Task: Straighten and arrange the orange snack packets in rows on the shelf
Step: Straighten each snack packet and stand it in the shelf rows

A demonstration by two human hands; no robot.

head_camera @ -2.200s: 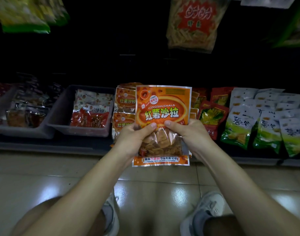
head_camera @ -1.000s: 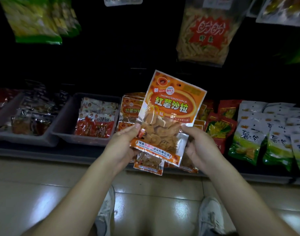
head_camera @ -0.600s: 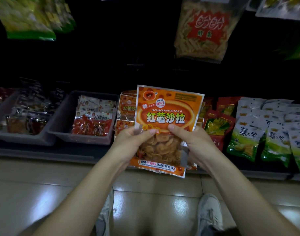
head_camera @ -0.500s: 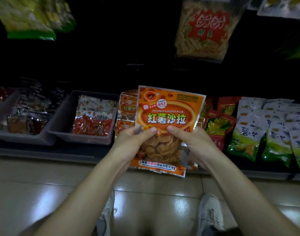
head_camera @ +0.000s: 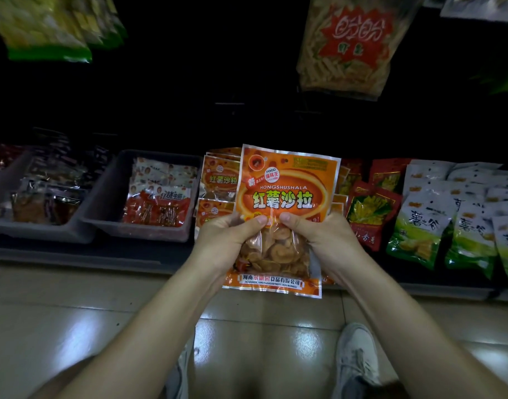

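An orange snack packet [head_camera: 284,194] with a clear window over brown chips stands upright in front of the low shelf, held by both hands. My left hand [head_camera: 221,243] grips its left edge, thumb on the front. My right hand [head_camera: 322,240] grips its right edge the same way. Behind it, more orange packets [head_camera: 218,180] lie stacked on the shelf, mostly hidden by the held one; a few edges show at its right [head_camera: 337,203].
A grey tray [head_camera: 108,217] with red-and-white packets sits left of the orange stack, another grey tray [head_camera: 31,228] further left. Red packets [head_camera: 371,208] and green-and-white packets [head_camera: 428,223] lie to the right. Large bags [head_camera: 348,44] hang above. Tiled floor and my shoes [head_camera: 356,358] are below.
A second ago the packet was tilted to the right with my hands at its lower part. Now it is upright and square, with both thumbs pressed on its middle.
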